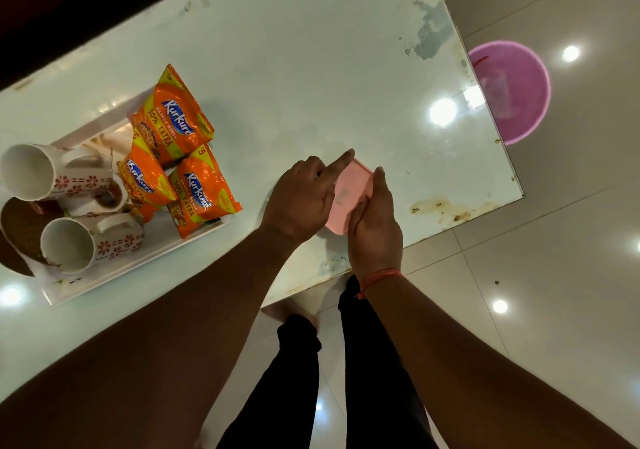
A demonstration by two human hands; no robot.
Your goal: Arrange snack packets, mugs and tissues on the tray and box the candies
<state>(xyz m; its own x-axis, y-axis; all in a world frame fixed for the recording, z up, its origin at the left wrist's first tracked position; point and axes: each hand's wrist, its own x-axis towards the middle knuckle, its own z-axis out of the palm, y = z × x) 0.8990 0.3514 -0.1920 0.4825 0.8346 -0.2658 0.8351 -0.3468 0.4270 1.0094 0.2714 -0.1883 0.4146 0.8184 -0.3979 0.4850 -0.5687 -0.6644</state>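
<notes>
A pink candy box with its lid on lies near the table's front edge. My left hand rests on its left side with the forefinger stretched over the lid. My right hand holds its right edge and near corner. To the left a white tray carries three orange Kurkure snack packets and two white mugs with red flower patterns lying on their sides. Beige tissues show partly behind the packets. No candies are visible.
The white glossy table has stains near its right edge, which runs close to my right hand. A pink bucket stands on the tiled floor beyond that edge. A brown round mat sticks out under the tray's left end.
</notes>
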